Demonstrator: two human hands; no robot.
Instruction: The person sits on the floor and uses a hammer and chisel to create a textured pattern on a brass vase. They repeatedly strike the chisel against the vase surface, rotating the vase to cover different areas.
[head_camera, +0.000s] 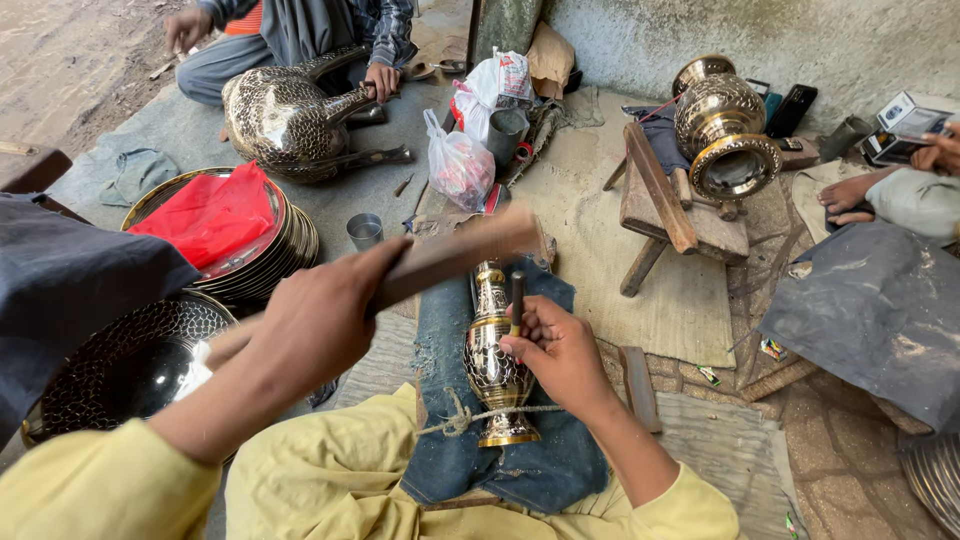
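- A small engraved brass vase with dark inlaid pattern (495, 365) is lying on its side on a folded blue denim cloth (520, 460) over the person's lap, which seems to be cushioning the metal and keeping it from rolling
- A knotted pale cord (462, 420) is crossing the vase near its foot, apparently lashing it down so neither hand has to grip it
- The right hand (560, 355) is resting against the vase, its fingers wrapped around a short dark metal punch (517, 300) standing tip-down on the vase's neck
- The left hand (315, 325) is raised, fingers clenched round a blurred brown wooden mallet (450, 255) hanging above the punch
- Further out, a stack of round brass trays under a red cloth (225, 225) is sitting to the left, and a large ornate brass urn (722, 130) is resting on a low wooden stool (665, 205)
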